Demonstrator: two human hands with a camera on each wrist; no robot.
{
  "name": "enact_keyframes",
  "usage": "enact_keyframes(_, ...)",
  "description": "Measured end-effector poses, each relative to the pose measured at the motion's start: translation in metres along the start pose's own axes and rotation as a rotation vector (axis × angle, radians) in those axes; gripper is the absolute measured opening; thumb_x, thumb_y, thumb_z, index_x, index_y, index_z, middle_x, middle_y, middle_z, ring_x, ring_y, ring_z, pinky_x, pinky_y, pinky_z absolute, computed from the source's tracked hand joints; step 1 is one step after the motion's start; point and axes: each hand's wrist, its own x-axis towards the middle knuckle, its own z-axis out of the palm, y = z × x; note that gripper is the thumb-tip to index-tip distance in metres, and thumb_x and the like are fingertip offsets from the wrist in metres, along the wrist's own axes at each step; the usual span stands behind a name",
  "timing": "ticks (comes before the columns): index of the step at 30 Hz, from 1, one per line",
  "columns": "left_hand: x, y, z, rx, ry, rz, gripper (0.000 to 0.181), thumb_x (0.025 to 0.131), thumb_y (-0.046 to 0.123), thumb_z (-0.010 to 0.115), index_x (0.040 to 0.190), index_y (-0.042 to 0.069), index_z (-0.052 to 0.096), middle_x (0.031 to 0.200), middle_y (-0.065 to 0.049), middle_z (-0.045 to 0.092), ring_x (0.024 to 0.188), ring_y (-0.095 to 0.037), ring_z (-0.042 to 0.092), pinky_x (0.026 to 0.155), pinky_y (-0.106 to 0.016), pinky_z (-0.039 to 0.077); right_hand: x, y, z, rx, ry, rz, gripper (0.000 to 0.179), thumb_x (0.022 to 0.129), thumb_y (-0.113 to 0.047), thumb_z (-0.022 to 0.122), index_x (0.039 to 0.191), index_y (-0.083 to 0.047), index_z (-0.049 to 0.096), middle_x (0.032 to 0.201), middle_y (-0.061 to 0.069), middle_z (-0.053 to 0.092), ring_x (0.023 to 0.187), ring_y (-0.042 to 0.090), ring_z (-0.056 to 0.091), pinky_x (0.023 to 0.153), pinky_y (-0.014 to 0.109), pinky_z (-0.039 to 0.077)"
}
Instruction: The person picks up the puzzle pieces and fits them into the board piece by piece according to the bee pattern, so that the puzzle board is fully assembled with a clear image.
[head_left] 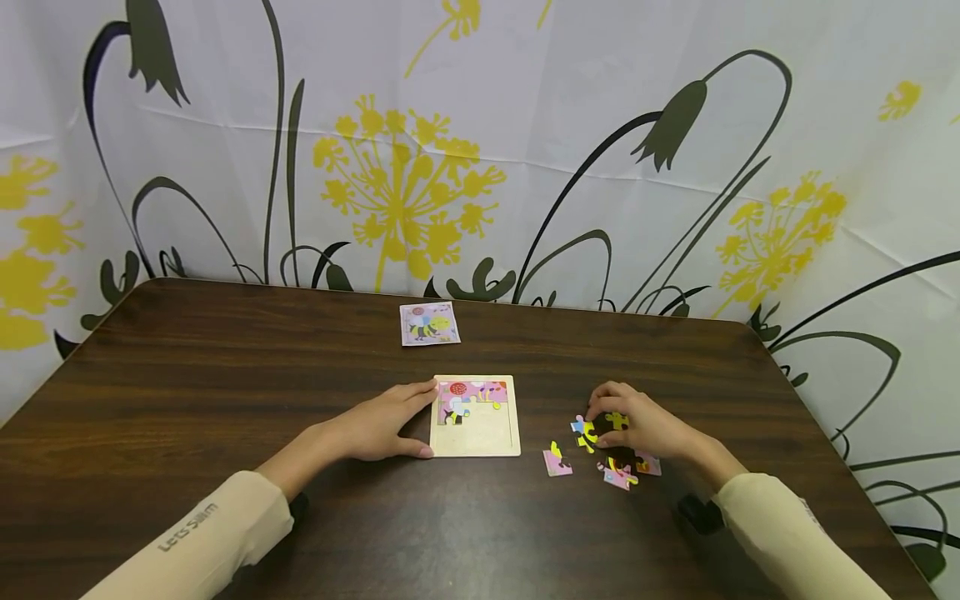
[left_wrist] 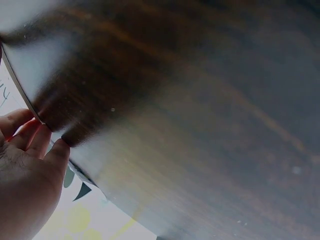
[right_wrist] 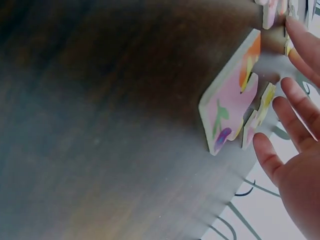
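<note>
A square wooden puzzle tray (head_left: 480, 433) lies on the table with several pieces fitted along its top and upper left. My left hand (head_left: 381, 421) rests along the tray's left edge, thumb at the lower corner and fingertips at the upper one. In the left wrist view its fingers (left_wrist: 57, 150) are extended. Right of the tray, my right hand (head_left: 633, 421) pinches a blue and yellow puzzle piece (head_left: 583, 432) between thumb and forefinger. Beneath and around this hand lie loose pieces, including a yellow one (head_left: 617, 421) and a pink one (head_left: 619, 477).
Another pink piece (head_left: 557, 461) lies between the tray and the right hand. Behind the tray is a square picture card (head_left: 429, 323) with a bee on it. The dark wooden table (head_left: 225, 367) ends at a flower-patterned curtain (head_left: 570, 100).
</note>
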Motion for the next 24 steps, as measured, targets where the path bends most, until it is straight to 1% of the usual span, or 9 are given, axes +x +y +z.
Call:
enact_keyframes(3,-0.0003,0.0005,0.0000,-0.002,0.001,0.001,0.079,0.083,0.039,0.066,0.140,-0.004,0.031,0.145,-0.020,0.025,0.130,-0.036,0.026,0.101,-0.050,0.026,-0.0005,-0.0012,0.0009,-0.020,0.015,-0.014,0.024,0.077,-0.016,0.073,0.099,-0.014,0.064,0.113,0.006,0.051,0.106,0.027,0.045,0.087,0.056,0.032)
enact_keyframes(7,-0.0002,0.0005,-0.0002,-0.007,0.001,-0.001,0.080,0.082,0.039,0.066,0.140,-0.004,0.031,0.145,-0.020,0.025,0.130,-0.036,0.026,0.101,-0.050,0.026,-0.0012,-0.0017,0.0022,-0.046,0.044,-0.048,0.023,0.076,-0.015,0.074,0.097,-0.014,0.064,0.112,0.006,0.052,0.105,0.027,0.046,0.085,0.056,0.032)
enact_keyframes(11,-0.0002,0.0009,-0.0005,-0.011,0.000,-0.003,0.080,0.082,0.039,0.066,0.140,-0.004,0.031,0.145,-0.020,0.025,0.130,-0.036,0.026,0.101,-0.050,0.026,-0.0015,-0.0001,0.0051,-0.079,0.091,-0.100,0.023,0.074,-0.015,0.075,0.094,-0.013,0.064,0.108,0.006,0.053,0.102,0.025,0.046,0.079,0.051,0.032)
enact_keyframes(14,-0.0006,0.0015,-0.0007,-0.014,-0.005,-0.008,0.079,0.083,0.038,0.066,0.140,-0.004,0.030,0.145,-0.019,0.025,0.131,-0.036,0.025,0.101,-0.050,0.026,-0.0012,-0.0001,0.0066,-0.097,0.116,-0.118,0.023,0.073,-0.014,0.076,0.093,-0.012,0.064,0.106,0.005,0.053,0.100,0.024,0.047,0.077,0.047,0.032)
enact_keyframes(20,-0.0006,0.0014,-0.0018,-0.017,-0.009,-0.009,0.079,0.083,0.039,0.066,0.140,-0.003,0.030,0.146,-0.019,0.024,0.131,-0.036,0.025,0.101,-0.050,0.026,-0.0015,-0.0027,0.0062,-0.079,0.091,-0.069,0.022,0.076,-0.014,0.074,0.095,-0.012,0.064,0.108,0.004,0.053,0.103,0.024,0.046,0.078,0.043,0.031)
enact_keyframes(24,-0.0004,0.0016,-0.0021,-0.018,-0.008,-0.006,0.080,0.082,0.039,0.066,0.140,-0.003,0.030,0.146,-0.019,0.024,0.130,-0.036,0.025,0.101,-0.051,0.026,-0.0014,-0.0046,0.0051,-0.076,0.078,-0.058,0.020,0.077,-0.015,0.073,0.095,-0.013,0.064,0.108,0.004,0.053,0.104,0.024,0.046,0.079,0.043,0.031)
